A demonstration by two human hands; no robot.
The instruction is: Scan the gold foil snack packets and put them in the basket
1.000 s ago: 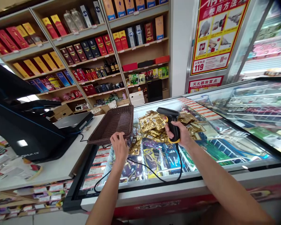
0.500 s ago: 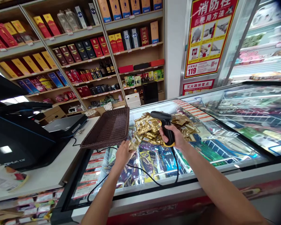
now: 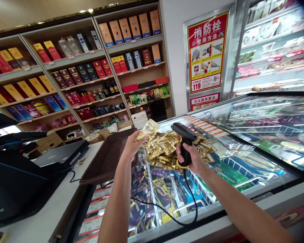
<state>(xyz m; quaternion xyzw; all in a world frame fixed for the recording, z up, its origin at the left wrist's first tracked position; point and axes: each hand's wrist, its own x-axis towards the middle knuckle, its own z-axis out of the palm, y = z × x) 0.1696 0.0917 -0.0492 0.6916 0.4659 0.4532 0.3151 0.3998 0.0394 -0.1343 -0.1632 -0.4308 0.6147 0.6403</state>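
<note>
My left hand (image 3: 132,145) is closed on a gold foil packet (image 3: 149,130), raised above the right rim of a brown woven basket (image 3: 105,158). In my right hand (image 3: 192,158) is a black barcode scanner (image 3: 183,132) with yellow trim, gripped by its handle and tilted to the left. A heap of similar gold packets (image 3: 164,148) lies on the freezer's glass top (image 3: 218,162), behind and between my hands. The scanner's black cord (image 3: 164,205) loops down from its handle across the glass toward the left.
On the left, a black checkout machine (image 3: 15,182) and a laptop-like device (image 3: 63,155) stand on a white counter (image 3: 58,199). Frozen goods in wire baskets (image 3: 240,175) show through the glass. Shelves of boxed goods (image 3: 91,72) line the back wall, beside a red poster (image 3: 207,54).
My left hand has lifted the gold packet up from beside the heap. The scanner has shifted slightly and turned in my right hand. The camera view has tilted up and moved.
</note>
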